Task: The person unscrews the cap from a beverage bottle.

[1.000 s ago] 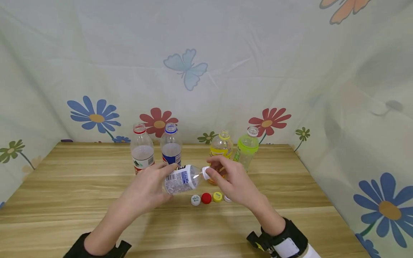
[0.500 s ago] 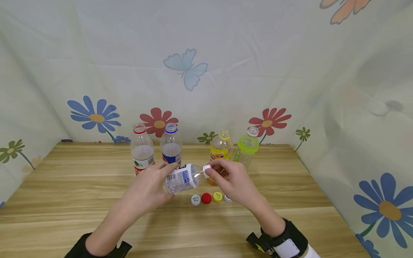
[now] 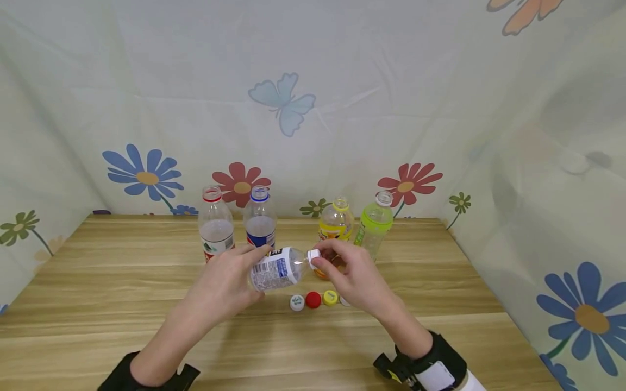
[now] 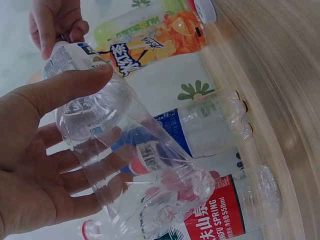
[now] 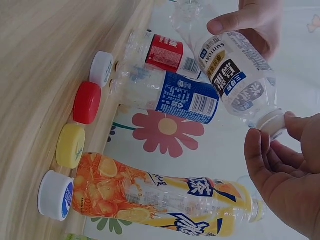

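My left hand (image 3: 224, 282) grips a clear plastic bottle (image 3: 275, 270) with a white label, held tilted above the table with its neck toward the right. In the left wrist view its thumb lies across the label and the fingers wrap the far side. My right hand (image 3: 359, 277) pinches the white cap (image 5: 273, 123) at the bottle's mouth between thumb and fingertips. Below the bottle, a row of loose caps lies on the table: a white cap (image 3: 296, 302), a red cap (image 3: 313, 300), a yellow cap (image 3: 330, 297) and another white cap (image 5: 56, 195) partly hidden by my right hand.
Uncapped bottles stand behind the hands on the wooden table (image 3: 122, 282): a red-labelled bottle (image 3: 216, 228) and a blue-labelled bottle (image 3: 260, 220) at left, an orange-and-yellow tea bottle (image 5: 165, 195) and a green bottle (image 3: 374, 222) at right. A flowered curtain (image 3: 195, 98) hangs behind.
Both hands and the bottle stay in nearly the same place. The right fingers have shifted slightly around the white cap, and the bottle's tilt has changed a little.
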`<state>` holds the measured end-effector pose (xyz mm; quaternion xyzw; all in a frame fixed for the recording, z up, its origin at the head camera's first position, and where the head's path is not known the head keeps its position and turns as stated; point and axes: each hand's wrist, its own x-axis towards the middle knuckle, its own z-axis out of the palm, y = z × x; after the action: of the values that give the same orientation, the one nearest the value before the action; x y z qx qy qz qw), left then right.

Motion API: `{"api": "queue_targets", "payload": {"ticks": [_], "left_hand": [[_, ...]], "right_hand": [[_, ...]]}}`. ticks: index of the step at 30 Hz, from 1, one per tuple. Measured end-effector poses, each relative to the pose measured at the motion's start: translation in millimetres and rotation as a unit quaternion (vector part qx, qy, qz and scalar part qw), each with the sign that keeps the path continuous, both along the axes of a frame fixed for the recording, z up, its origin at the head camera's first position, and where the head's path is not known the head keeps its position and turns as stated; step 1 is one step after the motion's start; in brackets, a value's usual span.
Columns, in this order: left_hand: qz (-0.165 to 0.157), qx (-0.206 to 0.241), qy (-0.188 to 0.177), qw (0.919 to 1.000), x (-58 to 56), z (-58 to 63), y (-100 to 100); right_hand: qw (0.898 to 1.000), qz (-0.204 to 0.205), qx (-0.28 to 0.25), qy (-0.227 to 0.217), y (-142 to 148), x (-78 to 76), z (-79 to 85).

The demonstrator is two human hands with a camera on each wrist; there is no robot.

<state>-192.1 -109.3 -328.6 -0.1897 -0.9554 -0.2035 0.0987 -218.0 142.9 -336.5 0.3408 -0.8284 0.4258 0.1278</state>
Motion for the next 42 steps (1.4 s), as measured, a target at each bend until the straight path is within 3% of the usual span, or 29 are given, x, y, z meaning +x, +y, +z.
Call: {"api": "queue_targets", "payload": {"ticks": [28, 42], "left_hand": [[-0.009, 0.008, 0.000, 0.9999, -2.7, -1.0, -4.1], [-0.020, 0.013, -0.026, 0.9994, -3.6, -0.2, -7.1]], "right_hand": [[0.996, 0.041, 0.033, 0.070, 1.0, -0.5, 0.6], [0.984, 0.097, 0.054, 0.141, 2.9, -11.4, -4.7]]}}
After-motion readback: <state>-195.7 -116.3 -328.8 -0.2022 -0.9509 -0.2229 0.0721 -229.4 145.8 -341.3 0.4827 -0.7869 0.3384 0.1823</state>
